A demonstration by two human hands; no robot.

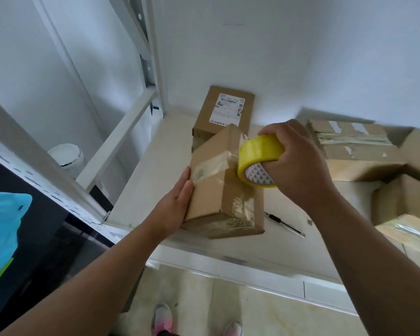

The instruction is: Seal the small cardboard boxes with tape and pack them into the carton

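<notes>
head view: one box mid-seal
left hand (177, 204) presses the small cardboard box (211, 195); right hand (294, 156) grips the yellow tape roll (258, 154) at its 2 o'clock, strip uncut. labelled box (226, 110) at 12 o'clock waits unpacked; carton (364, 166) at 3 o'clock.

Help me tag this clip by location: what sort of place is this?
Probably a packing or storage room: white metal shelving, a labelled cardboard box, and the right hand holding a yellow tape roll against a small box.
</notes>
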